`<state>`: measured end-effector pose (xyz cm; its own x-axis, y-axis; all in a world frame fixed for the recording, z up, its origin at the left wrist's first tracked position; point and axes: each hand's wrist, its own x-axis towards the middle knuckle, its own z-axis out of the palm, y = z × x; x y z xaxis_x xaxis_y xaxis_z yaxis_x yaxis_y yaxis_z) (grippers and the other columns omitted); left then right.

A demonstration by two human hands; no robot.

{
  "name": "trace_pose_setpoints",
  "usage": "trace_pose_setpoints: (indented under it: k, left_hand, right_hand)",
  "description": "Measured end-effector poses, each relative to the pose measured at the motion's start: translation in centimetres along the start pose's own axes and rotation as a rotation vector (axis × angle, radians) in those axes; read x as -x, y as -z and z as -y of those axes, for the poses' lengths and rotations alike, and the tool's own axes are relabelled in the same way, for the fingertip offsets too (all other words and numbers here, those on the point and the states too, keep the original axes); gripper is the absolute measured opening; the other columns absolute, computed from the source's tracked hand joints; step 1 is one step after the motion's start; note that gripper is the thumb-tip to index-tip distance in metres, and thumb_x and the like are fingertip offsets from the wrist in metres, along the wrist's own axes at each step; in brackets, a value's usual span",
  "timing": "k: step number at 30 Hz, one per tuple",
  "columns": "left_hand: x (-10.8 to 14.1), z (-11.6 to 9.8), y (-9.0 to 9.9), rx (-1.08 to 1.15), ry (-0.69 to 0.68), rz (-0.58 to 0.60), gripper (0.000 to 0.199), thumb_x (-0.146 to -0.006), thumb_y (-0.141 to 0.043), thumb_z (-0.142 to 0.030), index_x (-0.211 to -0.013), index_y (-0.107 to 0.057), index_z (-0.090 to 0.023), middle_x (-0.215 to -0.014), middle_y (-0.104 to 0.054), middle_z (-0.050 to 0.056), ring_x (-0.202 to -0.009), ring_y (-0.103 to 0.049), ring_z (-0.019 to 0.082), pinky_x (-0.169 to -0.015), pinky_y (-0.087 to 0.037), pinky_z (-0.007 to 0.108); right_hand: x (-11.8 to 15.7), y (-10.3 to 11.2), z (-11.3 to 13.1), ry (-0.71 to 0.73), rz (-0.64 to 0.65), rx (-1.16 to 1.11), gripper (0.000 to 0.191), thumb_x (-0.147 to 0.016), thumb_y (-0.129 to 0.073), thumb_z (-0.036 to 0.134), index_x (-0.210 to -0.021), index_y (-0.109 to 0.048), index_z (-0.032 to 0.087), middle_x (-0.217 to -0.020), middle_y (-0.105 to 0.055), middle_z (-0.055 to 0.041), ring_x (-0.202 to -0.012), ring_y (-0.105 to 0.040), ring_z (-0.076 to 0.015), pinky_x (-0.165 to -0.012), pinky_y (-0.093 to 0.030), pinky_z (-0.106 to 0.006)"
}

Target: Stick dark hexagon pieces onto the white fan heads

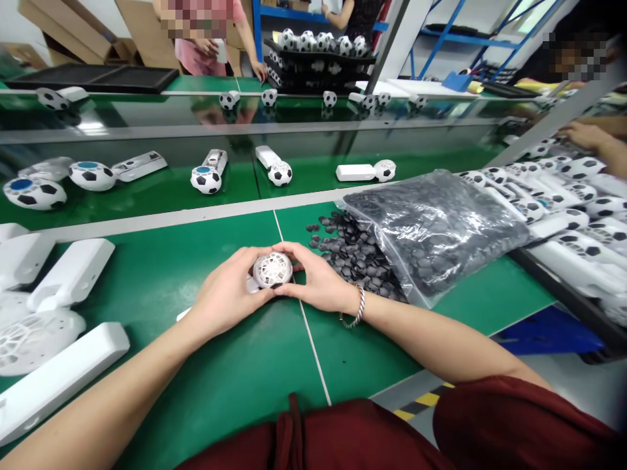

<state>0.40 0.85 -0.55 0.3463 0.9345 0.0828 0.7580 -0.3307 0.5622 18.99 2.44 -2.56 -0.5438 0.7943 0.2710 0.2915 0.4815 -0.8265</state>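
Between both my hands is a round white casing (273, 269) with a lattice of openings on its face, held just over the green table. My left hand (232, 284) wraps the casing's left side, fingers over the far edge and thumb at the near edge. From the other side my right hand (316, 277), with a bracelet at the wrist, grips it between thumb and forefinger. A white part juts out under my left hand, mostly hidden. Right of my right hand lies a heap of small black plastic pieces (360, 254), spilling from a clear plastic bag (435, 225).
White housings (73, 274) lie at the left. Beyond the table edge, soccer-ball-patterned devices (206, 177) sit on a green conveyor (171, 196). A tray (543, 274) full of similar devices stands right. Across the line, a person in pink (210, 46) works beside stacked black trays (318, 65).
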Motion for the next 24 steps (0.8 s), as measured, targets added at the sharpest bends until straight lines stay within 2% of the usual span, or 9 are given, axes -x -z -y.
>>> trace_pose_setpoints:
  k: [2, 4, 6, 7, 10, 16, 20, 24]
  left_hand:
    - [-0.1, 0.1, -0.1, 0.028, 0.011, 0.015, 0.048, -0.07, -0.061, -0.041, -0.114, -0.048, -0.027, -0.109, -0.058, 0.001, -0.093, -0.058, 0.022, -0.073, -0.047, 0.032]
    - [-0.1, 0.2, -0.2, 0.042, 0.007, 0.025, 0.049, -0.07, -0.061, -0.044, -0.114, -0.048, -0.027, -0.109, -0.058, 0.001, -0.093, -0.058, 0.022, -0.075, -0.047, 0.033]
    - [-0.1, 0.2, -0.3, 0.04, 0.011, 0.025, 0.051, -0.069, -0.061, -0.045, -0.115, -0.048, -0.026, -0.111, -0.058, 0.002, -0.095, -0.057, 0.022, -0.077, -0.047, 0.033]
    - [-0.1, 0.1, -0.3, 0.042, 0.016, 0.023, 0.052, -0.069, -0.061, -0.044, -0.116, -0.048, -0.026, -0.112, -0.057, 0.002, -0.097, -0.057, 0.022, -0.078, -0.047, 0.034]
    - [0.0, 0.1, -0.2, 0.06, 0.032, 0.026, 0.053, -0.069, -0.062, -0.041, -0.117, -0.048, -0.026, -0.116, -0.056, 0.002, -0.1, -0.056, 0.023, -0.082, -0.046, 0.035]
    - [0.1, -0.1, 0.1, 0.089, 0.045, 0.049, 0.06, -0.065, -0.067, -0.04, -0.12, -0.046, -0.027, -0.119, -0.055, 0.002, -0.102, -0.055, 0.024, -0.085, -0.045, 0.036]
    - [0.0, -0.3, 0.2, 0.088, 0.039, 0.045, 0.057, -0.066, -0.067, -0.039, -0.118, -0.048, -0.026, -0.117, -0.056, 0.002, -0.102, -0.055, 0.023, -0.085, -0.045, 0.036]
    - [0.0, -0.2, 0.1, 0.063, 0.028, 0.026, 0.056, -0.066, -0.067, -0.04, -0.117, -0.049, -0.026, -0.115, -0.057, 0.003, -0.099, -0.056, 0.023, -0.082, -0.046, 0.036]
  right_hand:
    - [0.2, 0.0, 0.1, 0.064, -0.033, 0.034, 0.047, -0.071, -0.069, 0.023, -0.115, -0.049, 0.021, -0.123, -0.047, -0.0084, -0.118, -0.043, -0.0206, -0.098, -0.039, -0.038]
    - [0.4, 0.0, 0.3, 0.127, -0.078, 0.109, 0.023, -0.075, -0.066, 0.022, -0.097, -0.06, 0.022, -0.122, -0.046, -0.0067, -0.118, -0.041, -0.0208, -0.099, -0.037, -0.039]
    - [0.7, 0.0, 0.4, 0.169, -0.11, 0.181, 0.005, -0.076, -0.065, 0.023, -0.081, -0.065, 0.022, -0.115, -0.048, -0.0054, -0.112, -0.043, -0.0207, -0.096, -0.038, -0.041]
    - [0.8, 0.0, 0.4, 0.178, -0.115, 0.2, 0.002, -0.076, -0.065, 0.023, -0.078, -0.065, 0.023, -0.11, -0.05, -0.0052, -0.108, -0.045, -0.0203, -0.094, -0.039, -0.041]
    - [1.0, 0.1, 0.4, 0.158, -0.108, 0.179, 0.004, -0.076, -0.065, 0.024, -0.078, -0.066, 0.022, -0.098, -0.05, -0.0054, -0.099, -0.048, -0.0188, -0.09, -0.042, -0.039]
    - [1.0, 0.0, 0.4, 0.046, -0.141, 0.048, 0.01, -0.07, -0.07, 0.021, -0.068, -0.061, 0.017, -0.089, -0.046, -0.0032, -0.09, -0.05, -0.0157, -0.089, -0.042, -0.036]
    - [0.8, -0.1, 0.3, 0.001, -0.142, 0.013, 0.014, -0.068, -0.07, 0.021, -0.068, -0.057, 0.017, -0.104, -0.046, -0.0055, -0.106, -0.047, -0.0186, -0.097, -0.038, -0.039]
    - [0.8, -0.1, 0.2, -0.095, -0.071, -0.141, 0.028, -0.067, -0.07, 0.02, -0.086, -0.048, 0.02, -0.122, -0.045, -0.0086, -0.119, -0.042, -0.02, -0.093, -0.043, -0.037]
